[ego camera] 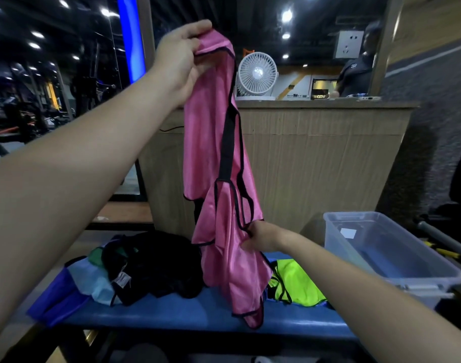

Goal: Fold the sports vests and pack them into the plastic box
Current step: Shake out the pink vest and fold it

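Pink vest (213, 142) hangs twisted btwn left hand (180, 57) & right hand (260, 237), both pinching it; straps may tangle, fold crooked.

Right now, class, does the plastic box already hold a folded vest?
No: the plastic box shows only its bare clear bottom and a small white label, no vest.

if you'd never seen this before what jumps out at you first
The pink vest with black trim, hanging in mid-air at centre: the left hand pinches its top, the right hand grips it lower down. Beneath it a heap of vests and a neon yellow vest lie on the blue bench, with the clear plastic box at the right.
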A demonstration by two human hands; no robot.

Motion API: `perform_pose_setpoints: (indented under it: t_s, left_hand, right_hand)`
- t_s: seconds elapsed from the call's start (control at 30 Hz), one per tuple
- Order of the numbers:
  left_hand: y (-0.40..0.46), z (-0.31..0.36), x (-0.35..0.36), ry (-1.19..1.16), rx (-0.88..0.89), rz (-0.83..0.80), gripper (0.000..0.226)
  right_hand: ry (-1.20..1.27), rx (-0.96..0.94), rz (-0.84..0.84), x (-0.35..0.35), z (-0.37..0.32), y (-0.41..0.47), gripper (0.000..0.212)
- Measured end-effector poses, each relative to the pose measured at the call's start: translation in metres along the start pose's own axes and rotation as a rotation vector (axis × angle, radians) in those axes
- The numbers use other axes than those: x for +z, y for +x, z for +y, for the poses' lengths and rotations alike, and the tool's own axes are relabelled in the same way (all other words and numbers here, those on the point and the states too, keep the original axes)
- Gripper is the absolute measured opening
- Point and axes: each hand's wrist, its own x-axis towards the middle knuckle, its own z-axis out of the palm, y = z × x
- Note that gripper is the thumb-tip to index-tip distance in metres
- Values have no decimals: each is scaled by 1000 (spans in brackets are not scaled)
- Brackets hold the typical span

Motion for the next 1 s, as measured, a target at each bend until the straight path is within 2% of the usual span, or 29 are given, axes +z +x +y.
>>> perform_pose_setpoints:
  t_s: [0.13, 0.27, 0.43, 0.6, 0.77, 0.87, 0.93, 1.0]
  left_hand:
    - [-4, -6, -16, 105, -17, 8, 35]
    - [-9, -29, -45, 422, -133, 5, 35]
    - [-31, -73, -71, 829, -286, -124, 31]
    - [-58, -102, -77, 990, -450, -356, 21]
    - [-70, -123, -77, 1037, -429, -431, 20]
    - [-75, -125, -74, 1182, -403, -575, 22]
    - [-78, -126, -70, 1317, -357, -689, 32]
    - [-79, -127, -66, 1300, -247, -742, 33]
  right_hand:
    - [15, 21, 188, -5, 5, 5, 31]
    - [48, -4, 399, -30, 2, 6, 19]
    - [23, -90, 566, -54, -19, 1, 29]
    - [-9, -161, 653, -73, -42, -5, 32]
    - [-29, -173, 701, -83, -49, -4, 34]
    - [-31, -171, 703, -87, -51, -4, 34]
    - [-26, -180, 709, -89, -53, -3, 34]
    - [-14, -204, 717, -90, -55, -2, 33]
